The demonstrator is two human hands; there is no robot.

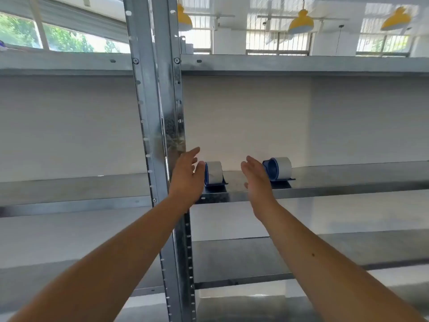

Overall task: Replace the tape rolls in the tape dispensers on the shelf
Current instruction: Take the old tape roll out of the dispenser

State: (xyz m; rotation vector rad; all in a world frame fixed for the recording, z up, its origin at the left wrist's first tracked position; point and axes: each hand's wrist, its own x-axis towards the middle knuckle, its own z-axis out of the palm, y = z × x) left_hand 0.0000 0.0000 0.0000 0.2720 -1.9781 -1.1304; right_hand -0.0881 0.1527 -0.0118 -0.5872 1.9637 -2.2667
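Head view: two bare hands reaching toward two tape dispensers on a metal shelf (325, 182), centre of the frame.

Left hand (186, 175) is spreading wide, fingers apart, empty, just beside the left tape dispenser (214, 174), blue with a pale roll. Right hand (256, 177) is opening flat, empty, overlapping the edge of the right tape dispenser (278, 169). A steel upright (160, 101) is standing left of centre; yellow lamps (300, 22) are hanging along the top.

Bright daylight from windows (277, 40) along the top of the frame, blown out to white at upper right, soft glare on steel upright (171, 133) at centre, faint shadows under shelves, slight overall softness, wide-angle bending towards the edges
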